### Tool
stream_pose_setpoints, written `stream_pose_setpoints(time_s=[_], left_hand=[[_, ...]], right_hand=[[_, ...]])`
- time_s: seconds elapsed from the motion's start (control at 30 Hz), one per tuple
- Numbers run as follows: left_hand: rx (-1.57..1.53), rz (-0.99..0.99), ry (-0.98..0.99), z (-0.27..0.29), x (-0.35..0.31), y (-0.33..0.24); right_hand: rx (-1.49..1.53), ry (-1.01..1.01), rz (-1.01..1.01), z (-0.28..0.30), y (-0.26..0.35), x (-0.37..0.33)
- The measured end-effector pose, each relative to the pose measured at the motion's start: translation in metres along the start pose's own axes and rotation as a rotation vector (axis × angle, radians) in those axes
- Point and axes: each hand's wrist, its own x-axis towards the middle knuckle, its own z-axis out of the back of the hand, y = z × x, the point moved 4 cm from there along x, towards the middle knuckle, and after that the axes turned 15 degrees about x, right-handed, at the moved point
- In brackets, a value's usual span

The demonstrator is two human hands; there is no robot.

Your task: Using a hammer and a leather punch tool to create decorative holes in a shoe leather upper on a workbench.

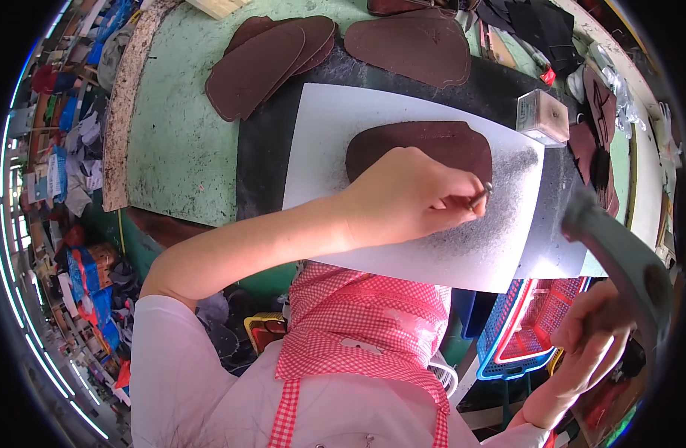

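Observation:
My left hand (pixel 417 190) reaches across the white sheet (pixel 313 149), its fingers closed on a small metal punch (pixel 483 196). The punch is at the right edge of a dark brown leather piece (pixel 380 145) that lies on the sheet; my hand covers the piece's lower part. Grey specks are scattered over the sheet around it. My right hand (pixel 597 332) is at the lower right, wrapped round a grey hammer (pixel 619 239) held up in the air, clear of the sheet. The hammer is slightly blurred, and its lower end is partly hidden by my fingers.
Stacked brown leather pieces (pixel 257 67) and another leather piece (pixel 410 48) lie at the back. A clear box (pixel 543 119) stands at the sheet's upper right corner, near leather scraps (pixel 582 149). Blue and red baskets (pixel 500 351) sit below the table's right front edge.

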Motion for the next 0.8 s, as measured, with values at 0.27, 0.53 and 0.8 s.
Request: stream_pose_setpoints(time_s=[0.27,0.53,0.8], left_hand=[[-0.135,-0.006,-0.128,-0.001,-0.008,0.014],[0.364,-0.221,-0.123,0.001,-0.016,-0.004],[-0.223,0.094,0.047,0.003,-0.007,0.015]], right_hand=[[-0.355,-0.890,0.341,-0.084,0.034,0.073],[-0.910,-0.876,0.056,-0.095,0.037,0.070],[-0.090,0.069,0.041,-0.051,0.083,0.064]])
